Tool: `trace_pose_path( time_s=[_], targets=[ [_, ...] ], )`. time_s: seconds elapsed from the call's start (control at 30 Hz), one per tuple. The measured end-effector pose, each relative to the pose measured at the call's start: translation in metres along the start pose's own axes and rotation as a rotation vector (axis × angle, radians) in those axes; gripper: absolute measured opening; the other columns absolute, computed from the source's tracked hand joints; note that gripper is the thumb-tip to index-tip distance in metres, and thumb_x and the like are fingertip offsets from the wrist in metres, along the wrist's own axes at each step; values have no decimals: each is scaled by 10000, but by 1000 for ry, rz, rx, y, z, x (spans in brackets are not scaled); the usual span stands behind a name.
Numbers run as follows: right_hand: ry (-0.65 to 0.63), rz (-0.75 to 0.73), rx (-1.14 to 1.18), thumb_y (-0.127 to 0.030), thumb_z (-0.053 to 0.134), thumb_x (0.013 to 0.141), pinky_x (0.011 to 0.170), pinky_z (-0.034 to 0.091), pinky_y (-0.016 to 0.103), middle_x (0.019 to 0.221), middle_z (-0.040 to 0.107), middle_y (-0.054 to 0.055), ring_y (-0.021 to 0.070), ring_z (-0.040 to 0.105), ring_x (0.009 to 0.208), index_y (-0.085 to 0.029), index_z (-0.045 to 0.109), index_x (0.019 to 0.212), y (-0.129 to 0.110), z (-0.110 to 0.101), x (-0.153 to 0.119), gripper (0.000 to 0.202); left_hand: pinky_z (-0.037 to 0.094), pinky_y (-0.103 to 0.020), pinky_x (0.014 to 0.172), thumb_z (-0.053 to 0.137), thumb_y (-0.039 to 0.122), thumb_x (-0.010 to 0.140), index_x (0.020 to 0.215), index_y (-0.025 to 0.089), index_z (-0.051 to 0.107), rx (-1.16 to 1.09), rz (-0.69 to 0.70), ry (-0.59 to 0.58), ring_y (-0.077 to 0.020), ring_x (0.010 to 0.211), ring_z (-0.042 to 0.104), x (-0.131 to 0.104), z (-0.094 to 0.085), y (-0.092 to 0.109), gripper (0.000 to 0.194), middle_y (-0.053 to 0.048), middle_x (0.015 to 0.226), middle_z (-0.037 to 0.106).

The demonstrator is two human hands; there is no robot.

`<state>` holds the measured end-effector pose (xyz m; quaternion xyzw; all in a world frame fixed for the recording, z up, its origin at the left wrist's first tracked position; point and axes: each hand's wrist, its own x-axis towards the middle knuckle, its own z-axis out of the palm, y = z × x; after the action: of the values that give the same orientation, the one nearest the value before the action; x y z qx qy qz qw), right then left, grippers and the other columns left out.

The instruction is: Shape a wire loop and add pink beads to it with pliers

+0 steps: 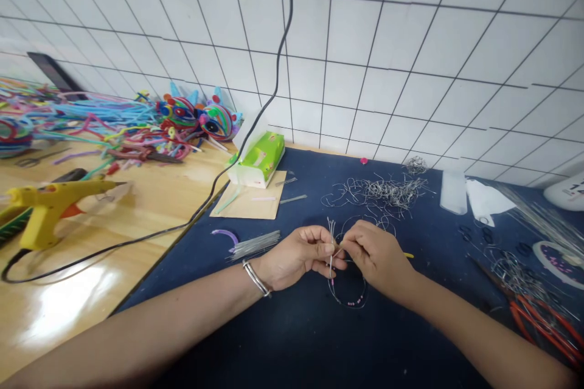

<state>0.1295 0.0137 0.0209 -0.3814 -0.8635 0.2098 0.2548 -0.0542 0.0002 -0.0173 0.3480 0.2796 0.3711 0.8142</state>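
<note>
My left hand [303, 255], with a silver bangle at the wrist, pinches a small bundle of thin wires [331, 228] that stands upright between thumb and fingers. Close beside it on the right, my right hand [375, 254] has its thumb and forefinger pressed together on a thin wire end at the bundle. Below both hands hangs a thin wire loop [336, 299] with several small pink beads [354, 304] on it. The exact wire between the fingertips is too small to make out fully.
Tangled wires [395, 191], a bundle of straight wires [256, 245] and a green tissue pack [262, 158] lie beyond my hands. At the right are orange-handled pliers [542, 322] and a bead dish [559, 261]. A yellow glue gun [50, 203] and pipe cleaners [109, 112] lie left.
</note>
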Motion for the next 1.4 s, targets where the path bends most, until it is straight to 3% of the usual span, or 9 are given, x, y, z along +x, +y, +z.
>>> trace_pose_path(
  time_s=[0.27,0.57,0.77,0.9,1.17,1.4],
  targets=[
    [-31,61,50,-209,422,855,650,386,246,725,548,7,115,511,689,-189,544,708,-4,-1,1,192,501,-280,631,626,217,762,792,117,529,0,2,-16,-185,740,649,0,-2,1,143,-58,764,632],
    [-177,90,45,-191,429,846,656,382,244,744,576,3,117,521,710,-192,544,698,-5,-3,6,187,504,-281,612,612,224,774,796,108,542,77,-22,-32,-173,697,651,1,-3,1,138,-58,770,626],
    [-174,92,70,-227,460,843,640,377,238,742,586,-6,112,526,695,-197,567,706,-2,-4,6,176,496,-266,596,615,187,768,793,99,552,80,-9,-22,-141,637,639,2,-2,1,110,-46,740,623],
    [-163,177,119,-276,517,814,629,373,242,708,577,-16,112,522,668,-205,583,700,-3,-7,7,150,498,-273,601,637,179,749,786,101,557,64,-7,-20,-130,604,632,2,-3,0,118,-43,728,633],
    [-90,312,463,-363,609,746,610,400,236,739,577,-7,111,525,671,-190,597,748,-1,0,4,173,487,-261,557,676,190,712,782,101,581,-19,-67,-45,-132,543,630,1,-6,0,148,-46,688,655],
    [-106,328,922,-293,647,727,638,437,245,719,577,-17,103,552,653,-191,600,777,-5,9,2,123,480,-250,519,698,193,683,743,88,597,-66,-82,-96,-135,518,620,-2,-3,-1,158,-60,684,656]
  ],
)
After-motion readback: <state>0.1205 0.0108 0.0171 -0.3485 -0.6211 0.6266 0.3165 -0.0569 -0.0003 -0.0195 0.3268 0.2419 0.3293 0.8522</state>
